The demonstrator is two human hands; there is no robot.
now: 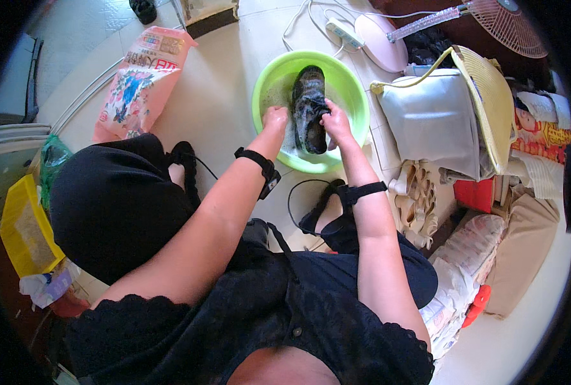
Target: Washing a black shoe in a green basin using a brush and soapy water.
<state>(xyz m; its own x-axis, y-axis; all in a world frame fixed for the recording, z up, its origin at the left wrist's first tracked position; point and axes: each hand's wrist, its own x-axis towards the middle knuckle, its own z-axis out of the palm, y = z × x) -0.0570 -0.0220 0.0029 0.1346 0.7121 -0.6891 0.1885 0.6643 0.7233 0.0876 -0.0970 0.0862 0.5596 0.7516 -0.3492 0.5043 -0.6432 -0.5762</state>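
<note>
A wet black shoe (309, 106) is held over soapy water in a light green basin (259, 83) on the floor, its toe pointing away from me. My right hand (337, 122) grips the shoe by its right side, near the opening. On the left side of the basin my left hand (274, 120) is closed, a small gap away from the shoe. Whatever it may hold is hidden by the fingers. White suds (290, 142) float around the shoe. Black straps circle both my wrists or forearms.
A pink printed sack (138, 90) stands at the far left. Behind the basin lie a power strip (345, 33) with cables and a fan base (381, 42). To the right are a grey-and-yellow bag (433, 115) and beige sandals (415, 199). A yellow bin (28, 224) is at left.
</note>
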